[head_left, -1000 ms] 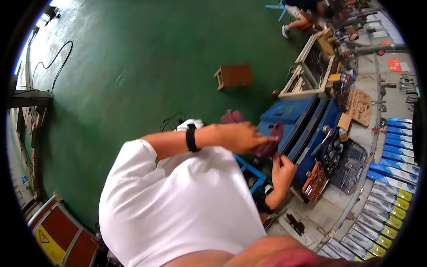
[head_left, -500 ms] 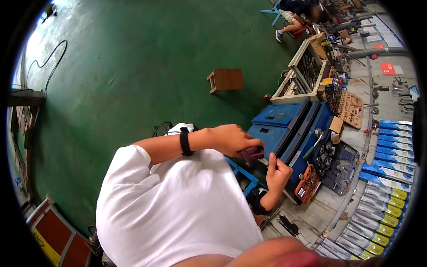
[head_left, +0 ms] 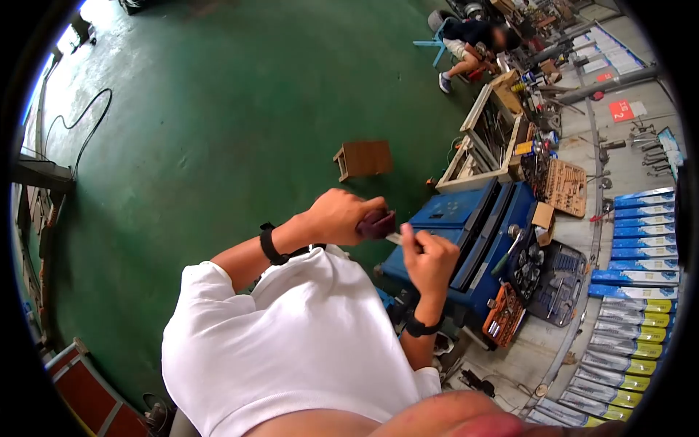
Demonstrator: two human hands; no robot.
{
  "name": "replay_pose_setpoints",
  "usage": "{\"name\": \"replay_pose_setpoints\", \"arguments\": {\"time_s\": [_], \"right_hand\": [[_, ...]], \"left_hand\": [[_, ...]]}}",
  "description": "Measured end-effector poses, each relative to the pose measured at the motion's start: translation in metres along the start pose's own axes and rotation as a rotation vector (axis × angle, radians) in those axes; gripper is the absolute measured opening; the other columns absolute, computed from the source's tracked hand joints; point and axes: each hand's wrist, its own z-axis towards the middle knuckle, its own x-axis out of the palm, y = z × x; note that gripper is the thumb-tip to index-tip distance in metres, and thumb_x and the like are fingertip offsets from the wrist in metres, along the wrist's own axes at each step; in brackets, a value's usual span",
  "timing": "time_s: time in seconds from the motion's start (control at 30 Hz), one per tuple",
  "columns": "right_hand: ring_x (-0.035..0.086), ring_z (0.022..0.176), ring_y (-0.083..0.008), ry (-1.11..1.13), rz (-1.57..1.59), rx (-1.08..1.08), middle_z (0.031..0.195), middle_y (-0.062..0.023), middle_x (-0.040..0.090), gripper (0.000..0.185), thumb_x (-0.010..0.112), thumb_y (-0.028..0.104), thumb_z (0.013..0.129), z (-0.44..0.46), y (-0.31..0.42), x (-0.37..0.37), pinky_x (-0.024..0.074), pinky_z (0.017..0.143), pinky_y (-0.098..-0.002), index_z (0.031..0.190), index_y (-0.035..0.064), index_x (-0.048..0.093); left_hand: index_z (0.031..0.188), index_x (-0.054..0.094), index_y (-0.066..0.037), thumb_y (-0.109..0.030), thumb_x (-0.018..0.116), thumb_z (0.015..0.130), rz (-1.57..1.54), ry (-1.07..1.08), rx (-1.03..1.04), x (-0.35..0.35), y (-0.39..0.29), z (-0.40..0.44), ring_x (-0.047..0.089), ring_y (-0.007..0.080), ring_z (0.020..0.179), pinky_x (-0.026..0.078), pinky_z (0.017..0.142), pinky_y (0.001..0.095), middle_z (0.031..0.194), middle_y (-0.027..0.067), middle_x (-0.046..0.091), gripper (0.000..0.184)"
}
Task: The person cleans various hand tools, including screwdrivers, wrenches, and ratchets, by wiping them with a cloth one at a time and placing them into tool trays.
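My left hand (head_left: 338, 216) is closed around a dark maroon cloth (head_left: 376, 224), held in front of my white shirt. Just to the right, my right hand (head_left: 431, 266) is curled in a fist with its thumb up against a short piece of bare metal (head_left: 394, 238). That metal shows between the thumb and the cloth, and its far end is covered by the cloth. The rest lies inside the right fist, so its kind cannot be made out. Both hands are in the air, beside the blue tool cabinet (head_left: 442, 212).
A small wooden stool (head_left: 366, 158) stands on the green floor. Right of the cabinet are an orange socket set (head_left: 504, 315), a dark tool case (head_left: 559, 282) and a row of blue packets (head_left: 641, 255). Farther off, a person (head_left: 466, 45) sits by a wooden frame (head_left: 473, 142).
Both hands have shifted left, away from the cabinet. A bit of metal now shows between the cloth and my right thumb. The whole view has tilted slightly.
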Motion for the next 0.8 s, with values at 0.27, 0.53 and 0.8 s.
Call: {"name": "replay_pose_setpoints", "arguments": {"time_s": [0.27,0.53,0.8], "right_hand": [[0.054,0.047,-0.0313,0.081,0.149,-0.105,0.051,-0.0116,0.052,0.047,0.056,0.034,0.098,-0.006,-0.008,0.016,0.0381,0.047,-0.0388,0.063,0.0036,0.061],[0.051,0.046,-0.0263,0.061,0.185,0.07,0.052,-0.0105,0.049,0.052,0.05,0.032,0.102,-0.029,-0.027,0.006,0.0347,0.046,-0.035,0.064,-0.0024,0.059],[0.048,0.044,-0.015,-0.134,0.332,0.231,0.05,-0.0064,0.05,0.053,0.056,0.034,0.1,-0.048,-0.095,-0.025,0.0308,0.044,-0.0306,0.06,-0.001,0.058]], "left_hand": [[0.112,0.059,-0.012,-0.019,0.076,0.07,-0.012,0.128,-0.062,-0.005,0.019,-0.026,0.063,0.034,0.065,0.05,0.059,0.0428,0.073,0.011,0.065,0.045],[0.108,0.061,-0.01,-0.019,0.079,0.07,-0.071,-0.054,0.131,-0.001,0.039,-0.027,0.063,0.0319,0.066,0.05,0.062,0.0398,0.073,0.0092,0.065,0.044],[0.114,0.062,-0.003,-0.029,0.077,0.078,-0.472,-0.28,0.064,-0.024,0.029,-0.015,0.063,0.0218,0.064,0.05,0.063,0.0333,0.077,0.0093,0.066,0.047]]}}
